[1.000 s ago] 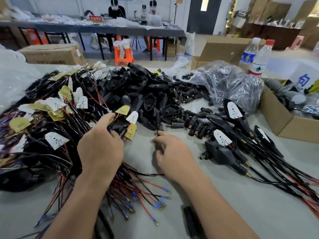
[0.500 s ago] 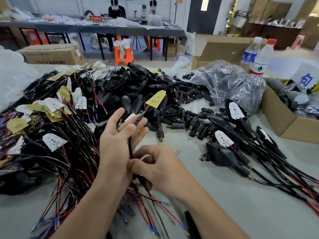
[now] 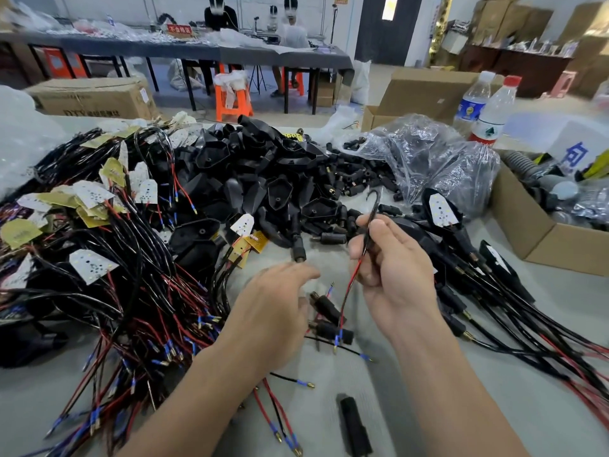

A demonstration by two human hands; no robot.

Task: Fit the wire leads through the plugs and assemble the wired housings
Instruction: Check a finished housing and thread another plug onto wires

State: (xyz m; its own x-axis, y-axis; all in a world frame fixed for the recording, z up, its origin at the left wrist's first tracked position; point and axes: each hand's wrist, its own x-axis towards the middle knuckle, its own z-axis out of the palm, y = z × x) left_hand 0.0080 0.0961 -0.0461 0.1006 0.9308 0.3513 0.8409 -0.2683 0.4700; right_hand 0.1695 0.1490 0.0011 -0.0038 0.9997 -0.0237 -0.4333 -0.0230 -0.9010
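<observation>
My right hand (image 3: 395, 272) pinches a thin black and red wire lead (image 3: 354, 278). The lead's black end curls up above my fingers and its red end hangs down toward the table. My left hand (image 3: 273, 311) hovers low over the table with fingers stretched out and blurred, holding nothing that I can see. Two small black plugs (image 3: 326, 305) lie just right of it under the hanging lead. Wired LED boards (image 3: 92, 265) are heaped at the left. A pile of empty black housings (image 3: 257, 166) sits behind, with loose plugs (image 3: 349, 186) beside it.
Assembled wired housings (image 3: 461, 245) lie at the right, their cables running toward the near right edge. A clear plastic bag (image 3: 435, 159), two bottles (image 3: 494, 110) and an open cardboard box (image 3: 527, 239) stand behind them. A black cylindrical part (image 3: 354, 427) lies near the front edge.
My hands have parted. The right hand rose to the right with the wire lead. The left hand let go of the wire and dropped lower over the plugs.
</observation>
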